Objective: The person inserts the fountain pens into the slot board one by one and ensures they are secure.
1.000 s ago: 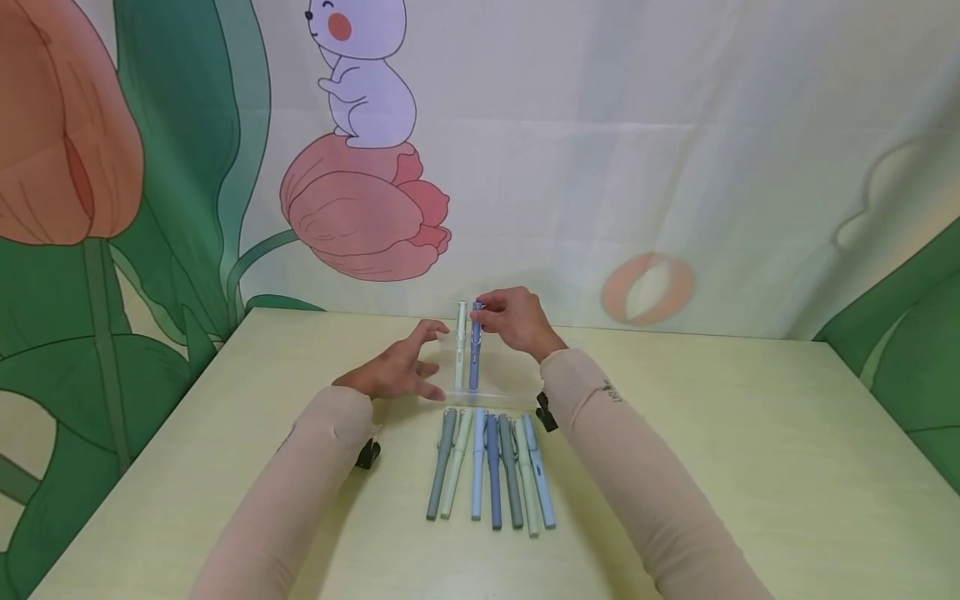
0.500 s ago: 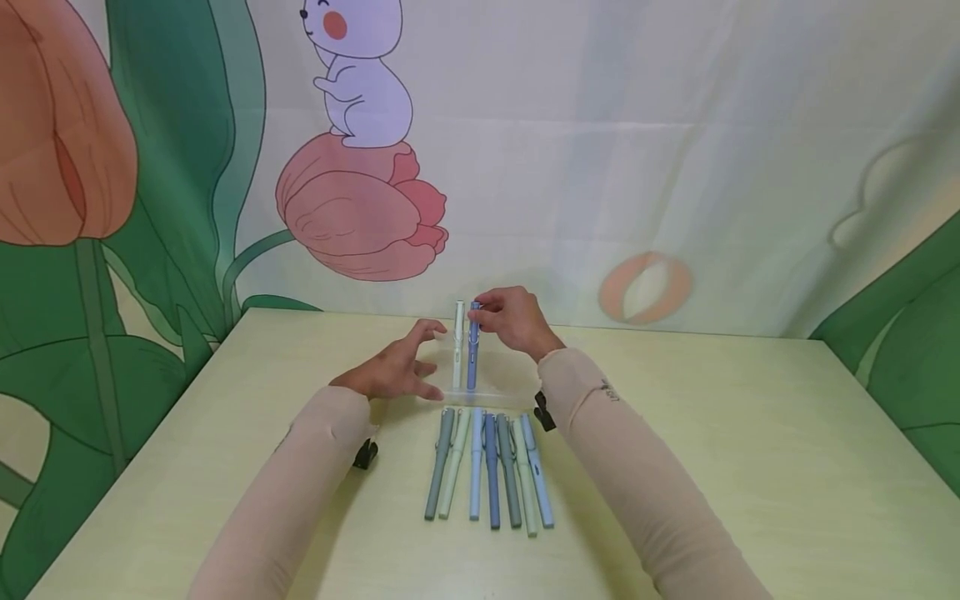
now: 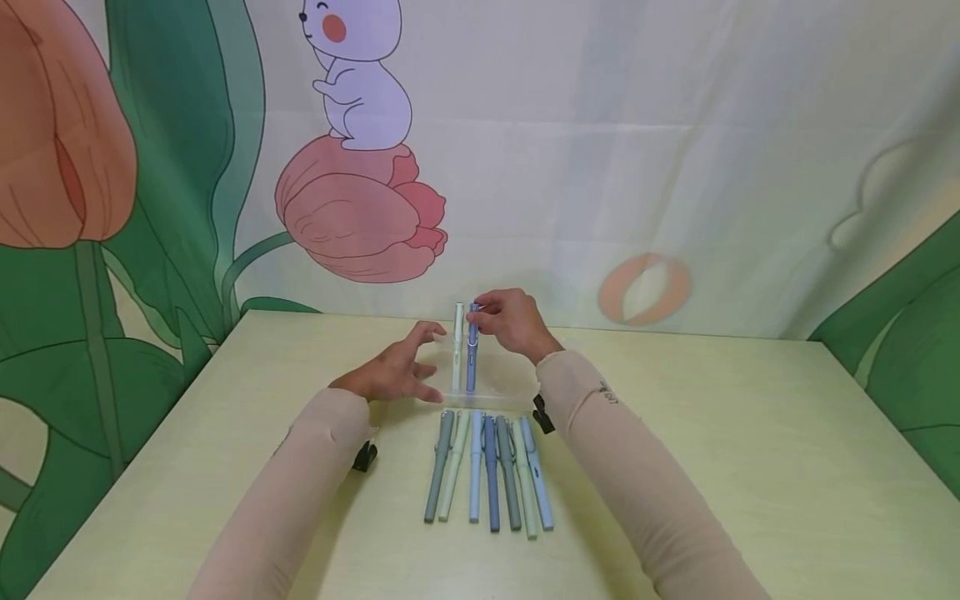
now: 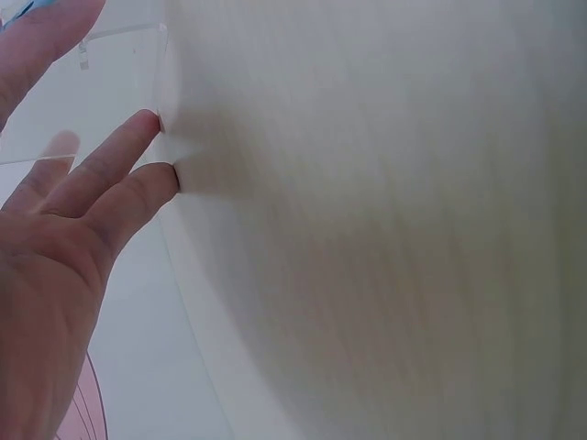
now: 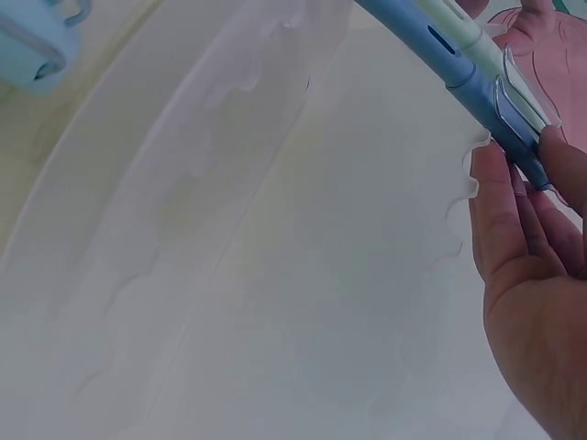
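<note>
A clear plastic pen stand point(image 3: 495, 401) with notched edges stands at the back middle of the table. A white-green pen point(image 3: 458, 354) leans in it at the left, and a blue pen point(image 3: 472, 358) leans beside it. My right hand point(image 3: 516, 321) pinches the blue pen's capped top between thumb and fingers; the right wrist view shows the pen's clip point(image 5: 504, 105) near the fingertips. At the stand's left side, my left hand point(image 3: 393, 367) has its fingers spread. In the left wrist view, its fingertips point(image 4: 147, 124) touch the stand's clear plastic.
Several pens lie side by side in front of the stand, among them a grey-green one point(image 3: 439, 467), a light blue one point(image 3: 476, 467) and a dark blue one point(image 3: 491, 475). Behind the table point(image 3: 712, 467) hangs a printed curtain point(image 3: 525, 167).
The view shifts very slightly. Both hands and the pens keep their places, with the right hand still at the top of the blue pen.
</note>
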Motion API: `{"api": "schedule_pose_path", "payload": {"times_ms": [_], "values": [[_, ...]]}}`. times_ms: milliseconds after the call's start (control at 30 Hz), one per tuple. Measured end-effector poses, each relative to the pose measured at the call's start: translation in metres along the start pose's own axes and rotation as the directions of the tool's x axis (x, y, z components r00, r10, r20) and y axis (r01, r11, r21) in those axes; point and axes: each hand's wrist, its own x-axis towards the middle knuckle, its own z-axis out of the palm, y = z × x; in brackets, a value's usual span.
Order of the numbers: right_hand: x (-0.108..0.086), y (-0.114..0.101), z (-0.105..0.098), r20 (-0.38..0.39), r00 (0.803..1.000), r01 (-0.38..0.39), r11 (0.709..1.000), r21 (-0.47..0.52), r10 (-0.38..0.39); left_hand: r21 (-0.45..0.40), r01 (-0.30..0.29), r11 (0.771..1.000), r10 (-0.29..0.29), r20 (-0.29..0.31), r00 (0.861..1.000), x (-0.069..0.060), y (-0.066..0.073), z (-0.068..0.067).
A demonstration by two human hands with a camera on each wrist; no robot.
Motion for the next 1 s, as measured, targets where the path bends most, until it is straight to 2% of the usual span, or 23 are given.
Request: {"api": "schedule_pose_path", "payload": {"times_ms": [233, 533, 733, 1000], "values": [[-0.003, 0.001, -0.005, 0.010, 0.999, 0.036, 0.995, -0.093, -0.035, 0.013, 0.002, 1.000, -0.002, -0.004, 1.000, -0.001, 0.001, 0.001], [-0.015, 0.001, -0.025, 0.005, 0.995, 0.099, 0.982, -0.160, -0.099, 0.033, -0.004, 0.999, 0.004, -0.010, 1.000, -0.001, 0.000, 0.000], [-0.029, 0.003, -0.039, 0.027, 0.992, 0.128, 0.981, -0.144, -0.125, 0.036, -0.020, 0.999, 0.021, -0.009, 1.000, -0.001, 0.001, 0.000], [-0.047, 0.010, -0.046, 0.058, 0.995, 0.087, 0.993, -0.075, -0.083, 0.033, -0.063, 0.997, 0.063, -0.002, 0.998, -0.002, -0.001, 0.000]]}}
